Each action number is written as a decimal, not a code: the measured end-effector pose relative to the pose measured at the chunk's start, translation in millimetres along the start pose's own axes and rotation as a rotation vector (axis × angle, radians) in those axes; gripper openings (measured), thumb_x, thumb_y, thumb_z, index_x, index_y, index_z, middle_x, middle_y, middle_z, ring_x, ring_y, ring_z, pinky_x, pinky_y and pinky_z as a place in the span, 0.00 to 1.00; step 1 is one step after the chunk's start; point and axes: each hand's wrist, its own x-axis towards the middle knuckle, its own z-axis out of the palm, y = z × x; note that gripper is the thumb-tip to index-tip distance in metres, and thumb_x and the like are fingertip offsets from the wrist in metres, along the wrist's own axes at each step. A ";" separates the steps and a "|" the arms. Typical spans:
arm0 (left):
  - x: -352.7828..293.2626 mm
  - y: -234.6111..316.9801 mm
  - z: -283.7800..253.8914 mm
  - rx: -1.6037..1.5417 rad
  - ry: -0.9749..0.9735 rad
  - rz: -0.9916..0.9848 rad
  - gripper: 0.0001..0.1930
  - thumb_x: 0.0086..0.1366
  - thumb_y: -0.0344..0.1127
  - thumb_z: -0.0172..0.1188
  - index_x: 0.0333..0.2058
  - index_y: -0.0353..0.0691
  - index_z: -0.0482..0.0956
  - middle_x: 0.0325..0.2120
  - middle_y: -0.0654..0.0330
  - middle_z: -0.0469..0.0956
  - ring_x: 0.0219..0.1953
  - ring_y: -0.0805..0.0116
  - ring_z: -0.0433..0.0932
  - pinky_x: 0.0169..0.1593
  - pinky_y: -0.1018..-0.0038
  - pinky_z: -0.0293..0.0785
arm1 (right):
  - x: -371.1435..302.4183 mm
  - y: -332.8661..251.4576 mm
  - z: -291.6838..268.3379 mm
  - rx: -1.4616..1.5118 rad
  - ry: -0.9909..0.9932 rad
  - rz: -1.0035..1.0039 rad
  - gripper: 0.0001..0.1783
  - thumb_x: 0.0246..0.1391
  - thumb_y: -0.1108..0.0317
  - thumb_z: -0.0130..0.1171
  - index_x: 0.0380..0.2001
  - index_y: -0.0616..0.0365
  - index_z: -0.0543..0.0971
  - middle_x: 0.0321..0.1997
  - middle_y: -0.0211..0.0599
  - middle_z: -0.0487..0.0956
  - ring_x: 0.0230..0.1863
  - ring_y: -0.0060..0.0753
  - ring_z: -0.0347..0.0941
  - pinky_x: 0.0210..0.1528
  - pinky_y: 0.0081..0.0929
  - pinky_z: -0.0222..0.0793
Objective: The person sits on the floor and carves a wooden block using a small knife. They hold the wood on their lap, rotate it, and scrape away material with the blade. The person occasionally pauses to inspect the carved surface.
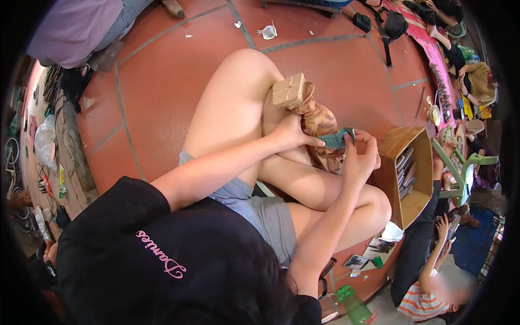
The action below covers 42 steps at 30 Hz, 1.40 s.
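Note:
A carved wooden figure (320, 120) with swirling brown grain lies tilted across my crossed legs. Its pale square block base (288, 91) points away from me. My left hand (292, 133) is closed around the carving's near left side, its thumb by a teal printed strip that looks like sandpaper (333, 142). This strip is bent over the wood. At its right end, my right hand (362, 154) pinches it between thumb and fingers. The lower part of the carving is partly hidden behind the strip and my hands.
An open cardboard box (396, 216) holding dark flat pieces stands right of my knee, near a green plastic chair (461, 168). A phone (357, 262) and a green bottle (355, 306) are at lower right. Other people sit along the right; a log (70, 146) lies left.

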 end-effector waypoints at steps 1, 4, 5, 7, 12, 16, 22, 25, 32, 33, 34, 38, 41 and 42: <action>1.0 0.4 0.4 -0.010 -0.005 0.010 0.42 0.41 0.41 0.80 0.51 0.27 0.68 0.47 0.47 0.76 0.52 0.58 0.75 0.59 0.67 0.69 | 1.9 -1.3 2.0 0.003 0.015 0.013 0.13 0.48 0.65 0.69 0.32 0.50 0.74 0.43 0.23 0.82 0.50 0.27 0.71 0.61 0.34 0.46; 0.6 1.7 4.5 -0.121 0.014 0.010 0.40 0.42 0.42 0.80 0.50 0.30 0.69 0.47 0.51 0.76 0.51 0.61 0.75 0.58 0.68 0.70 | 7.9 -2.0 9.8 0.060 0.027 -0.011 0.12 0.49 0.66 0.69 0.32 0.50 0.74 0.43 0.23 0.81 0.50 0.27 0.71 0.61 0.35 0.46; -1.3 5.3 4.5 -0.149 0.015 0.023 0.39 0.43 0.42 0.80 0.50 0.30 0.69 0.46 0.52 0.77 0.51 0.62 0.75 0.58 0.68 0.70 | 9.3 -5.5 11.5 0.059 0.024 -0.025 0.12 0.49 0.66 0.68 0.32 0.51 0.74 0.43 0.23 0.81 0.50 0.28 0.71 0.60 0.35 0.47; -1.5 13.6 5.5 -0.202 0.011 0.045 0.38 0.44 0.42 0.80 0.50 0.32 0.70 0.46 0.54 0.77 0.50 0.64 0.76 0.58 0.69 0.71 | 11.3 -10.6 15.5 0.054 0.021 -0.044 0.12 0.49 0.66 0.68 0.32 0.51 0.74 0.43 0.23 0.81 0.49 0.28 0.71 0.60 0.36 0.47; -0.6 32.4 6.3 -0.222 -0.012 -0.036 0.34 0.47 0.39 0.79 0.49 0.32 0.71 0.46 0.57 0.77 0.49 0.68 0.76 0.56 0.71 0.72 | 13.8 -7.4 18.6 -0.022 -0.015 0.005 0.11 0.50 0.66 0.67 0.32 0.52 0.74 0.41 0.24 0.81 0.46 0.30 0.72 0.60 0.36 0.48; 3.5 35.6 13.1 -0.275 -0.010 -0.016 0.26 0.53 0.35 0.75 0.47 0.31 0.74 0.44 0.58 0.79 0.46 0.71 0.77 0.53 0.73 0.74 | 20.4 9.5 -0.6 0.024 -0.059 0.245 0.11 0.50 0.65 0.68 0.33 0.54 0.75 0.35 0.27 0.82 0.42 0.33 0.73 0.61 0.36 0.47; -2.1 42.1 23.7 -0.153 0.070 -0.095 0.19 0.55 0.31 0.72 0.43 0.31 0.77 0.39 0.60 0.81 0.43 0.72 0.79 0.49 0.74 0.75 | 20.8 51.6 -14.2 0.267 0.076 0.411 0.14 0.59 0.63 0.61 0.34 0.63 0.71 0.29 0.41 0.77 0.32 0.33 0.73 0.40 0.32 0.68; -1.4 43.1 26.3 -0.187 0.084 -0.111 0.17 0.55 0.29 0.71 0.42 0.32 0.78 0.38 0.60 0.81 0.41 0.73 0.79 0.48 0.74 0.76 | 18.1 52.6 -17.6 0.229 0.102 0.444 0.15 0.62 0.62 0.57 0.38 0.64 0.68 0.34 0.44 0.76 0.33 0.34 0.73 0.40 0.33 0.68; -3.5 32.0 16.1 0.133 0.008 0.330 0.34 0.47 0.28 0.75 0.53 0.33 0.68 0.49 0.52 0.72 0.53 0.64 0.72 0.56 0.68 0.70 | 23.1 31.5 -15.7 0.631 0.017 0.604 0.16 0.66 0.62 0.52 0.43 0.66 0.65 0.37 0.49 0.74 0.33 0.38 0.79 0.35 0.32 0.70; -3.4 31.0 16.3 0.028 -0.075 0.337 0.40 0.45 0.29 0.76 0.56 0.34 0.64 0.50 0.51 0.71 0.54 0.62 0.71 0.57 0.67 0.70 | 23.5 28.8 -17.6 0.626 0.010 0.593 0.17 0.66 0.61 0.52 0.43 0.66 0.64 0.37 0.49 0.74 0.33 0.38 0.80 0.34 0.32 0.70; -2.9 31.3 16.2 -0.077 -0.157 0.341 0.45 0.43 0.29 0.77 0.58 0.34 0.60 0.51 0.50 0.70 0.55 0.61 0.70 0.58 0.65 0.69 | 23.9 26.6 -19.9 0.621 0.002 0.581 0.17 0.66 0.61 0.52 0.43 0.66 0.64 0.37 0.49 0.74 0.33 0.39 0.80 0.33 0.32 0.71; 4.7 40.8 12.3 -0.004 -0.246 0.285 0.51 0.41 0.28 0.78 0.62 0.35 0.53 0.52 0.48 0.70 0.56 0.59 0.71 0.60 0.62 0.69 | 22.5 31.0 -15.6 0.620 0.055 0.542 0.17 0.66 0.61 0.52 0.43 0.66 0.64 0.36 0.48 0.75 0.32 0.39 0.81 0.30 0.32 0.71; 3.7 39.1 9.0 -0.083 -0.204 0.187 0.51 0.43 0.30 0.78 0.63 0.36 0.53 0.55 0.47 0.69 0.58 0.59 0.70 0.61 0.62 0.69 | 20.3 33.1 -14.9 0.562 0.013 0.522 0.17 0.66 0.61 0.52 0.43 0.65 0.64 0.35 0.48 0.75 0.32 0.39 0.80 0.33 0.34 0.72; 3.0 38.7 8.9 -0.123 -0.182 0.158 0.51 0.44 0.31 0.78 0.63 0.36 0.53 0.55 0.47 0.68 0.58 0.59 0.69 0.61 0.62 0.69 | 20.6 32.6 -14.4 0.542 0.007 0.520 0.16 0.65 0.61 0.52 0.43 0.65 0.64 0.35 0.49 0.75 0.32 0.39 0.80 0.34 0.35 0.72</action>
